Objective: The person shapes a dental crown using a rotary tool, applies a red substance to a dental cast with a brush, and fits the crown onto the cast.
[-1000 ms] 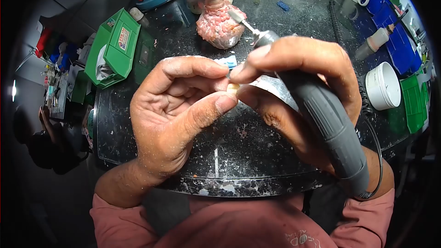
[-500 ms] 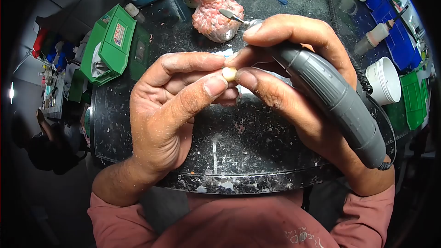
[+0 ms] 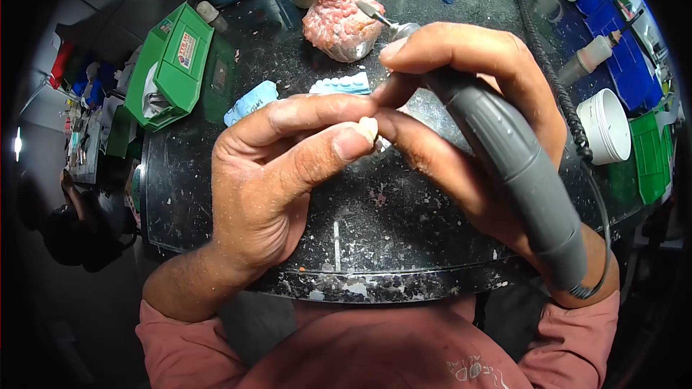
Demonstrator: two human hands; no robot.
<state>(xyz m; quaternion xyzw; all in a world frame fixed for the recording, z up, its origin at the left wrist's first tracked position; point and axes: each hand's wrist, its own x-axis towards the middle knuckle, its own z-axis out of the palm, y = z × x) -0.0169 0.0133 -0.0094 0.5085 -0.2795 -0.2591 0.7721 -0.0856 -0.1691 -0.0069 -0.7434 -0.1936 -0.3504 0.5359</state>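
Note:
A small cream-coloured dental crown (image 3: 368,128) is pinched between the thumb and fingers of my left hand (image 3: 277,155). My right hand (image 3: 497,79) grips a dark grey rotary handpiece (image 3: 515,155), which lies across the palm with its body slanting down toward the wrist. Beyond the right forefinger, the tool's pointed bur (image 3: 370,11) sticks out to the upper left, away from the crown. Right thumb and a fingertip also reach the crown's right side. Behind the fingers lie a light blue dental model piece with teeth (image 3: 342,84) and a blue block with writing (image 3: 251,102).
A lumpy pink mass (image 3: 340,25) on a metal neck stands at the back. Green bin (image 3: 176,65) sits left; a white tub (image 3: 604,126) and green tray (image 3: 651,155) sit right. A coiled cord (image 3: 559,94) runs down the right side of the black worktable (image 3: 382,238).
The crown has moved slightly right and down and turned in the fingers. Both hands have shifted a little, uncovering the blue model pieces behind. The handpiece now stands more steeply.

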